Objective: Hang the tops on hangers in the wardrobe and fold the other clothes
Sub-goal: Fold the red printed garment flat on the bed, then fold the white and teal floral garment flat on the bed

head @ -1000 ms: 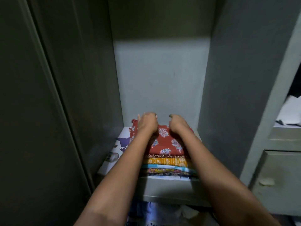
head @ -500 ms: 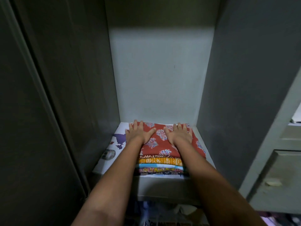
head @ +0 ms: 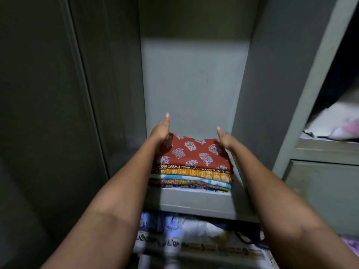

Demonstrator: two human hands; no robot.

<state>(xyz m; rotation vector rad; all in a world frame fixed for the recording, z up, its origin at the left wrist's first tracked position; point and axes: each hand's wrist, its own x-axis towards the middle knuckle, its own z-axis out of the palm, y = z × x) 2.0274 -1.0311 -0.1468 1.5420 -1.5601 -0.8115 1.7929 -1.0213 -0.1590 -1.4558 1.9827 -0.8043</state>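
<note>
Two hands flank a stack of folded clothes [head: 191,167] on a shelf [head: 194,200] inside a grey-green wardrobe [head: 194,84]. On top lies a rust-red cloth [head: 194,152] printed with pale blue and cream flower sprigs, folded square, its near edge neat. Under it, visible only as layered edges, come a dark brown patterned piece, a mustard-orange one, a light blue and white one, then one or two darker patterned pieces at the bottom. The stack sits toward the front of the shelf, roughly midway between the wardrobe's side walls.

The left hand [head: 160,131] stands on edge at the stack's left rear corner, fingers straight and together, pointing up and away; its palm seems to touch the side of the pile. The right hand [head: 225,139] is at the right rear corner, one finger raised; the rest of its fingers are out of sight behind the pile, so I cannot tell whether it grips the cloth. The hands are well apart, one on each side.

Half a second earlier both palms lay flat on top of the red cloth, close together; now they have slid outward to the sides, baring the whole top. The view has also shifted, and the printed liner once seen left of the stack is now hidden.

Below the shelf lies a newspaper [head: 204,247] with large printed script, too blurred to read.
</note>
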